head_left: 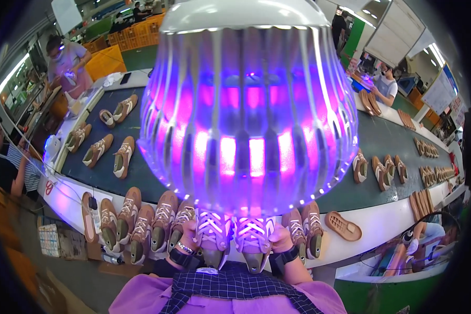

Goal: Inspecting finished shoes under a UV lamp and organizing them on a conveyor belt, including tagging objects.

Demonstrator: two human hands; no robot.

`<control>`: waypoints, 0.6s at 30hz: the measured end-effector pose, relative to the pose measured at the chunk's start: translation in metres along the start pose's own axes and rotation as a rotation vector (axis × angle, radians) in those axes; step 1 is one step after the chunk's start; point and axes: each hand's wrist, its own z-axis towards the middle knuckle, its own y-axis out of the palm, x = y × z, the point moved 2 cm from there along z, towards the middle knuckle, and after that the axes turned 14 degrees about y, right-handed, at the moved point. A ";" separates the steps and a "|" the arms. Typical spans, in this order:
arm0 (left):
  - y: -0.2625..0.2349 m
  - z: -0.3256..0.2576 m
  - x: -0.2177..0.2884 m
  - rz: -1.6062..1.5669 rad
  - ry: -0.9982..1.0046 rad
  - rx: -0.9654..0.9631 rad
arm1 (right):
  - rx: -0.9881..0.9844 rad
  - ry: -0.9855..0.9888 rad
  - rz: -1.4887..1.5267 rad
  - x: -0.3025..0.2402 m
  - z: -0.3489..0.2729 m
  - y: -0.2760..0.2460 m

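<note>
Close to my body, beneath a glowing purple lamp [256, 131], I hold a pair of tan lace-up sneakers side by side. My left hand [189, 235] is closed around the outer side of the left sneaker [212, 235]. Gripping the outer side of the right sneaker [252, 238] is my right hand [281, 239]. Both sneakers have white crossed laces, and their heels point toward me with olive-coloured forms inside. The lamp's lower rim covers their toes. Both my wrists wear black bands. Some fingers are hidden behind the shoes.
More tan sneakers [142, 235] line the white ledge left of my hands, and two [312, 225] stand to the right. A loose brown sole [343, 226] lies beyond them. The dark conveyor belt [107, 144] carries further shoes. People [387, 86] work around the line.
</note>
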 end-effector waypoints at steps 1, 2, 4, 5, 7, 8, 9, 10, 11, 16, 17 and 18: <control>-0.002 -0.002 0.000 -0.005 0.004 0.003 | -0.043 0.001 0.021 0.001 0.000 0.000; -0.003 -0.003 0.001 -0.016 0.003 0.003 | -0.087 0.004 0.044 0.001 0.001 0.002; -0.004 -0.007 0.001 -0.031 0.009 0.005 | -0.070 -0.027 0.076 0.002 0.001 0.007; -0.003 -0.008 0.001 -0.042 0.011 0.007 | -0.054 -0.040 0.099 0.002 0.001 0.011; 0.004 -0.006 0.001 -0.079 0.020 -0.011 | -0.013 -0.050 0.127 0.000 0.001 0.019; 0.010 -0.005 0.001 -0.155 0.023 -0.042 | 0.004 -0.078 0.105 -0.003 0.002 0.023; 0.015 0.000 0.002 -0.079 0.062 -0.016 | 0.015 -0.106 0.103 -0.006 0.004 0.027; 0.020 0.003 0.001 0.016 0.091 0.070 | 0.033 -0.142 0.107 -0.010 0.005 0.030; 0.028 0.009 0.001 -0.007 0.133 0.068 | 0.055 -0.178 0.114 -0.012 0.007 0.033; 0.049 0.033 0.009 -0.070 0.258 0.045 | 0.285 -0.503 0.184 -0.032 0.001 0.032; 0.048 0.034 0.010 -0.128 0.287 0.075 | 0.310 -0.538 0.217 -0.033 0.000 0.031; 0.047 0.034 0.011 -0.102 0.326 0.103 | 0.334 -0.578 0.255 -0.034 -0.001 0.029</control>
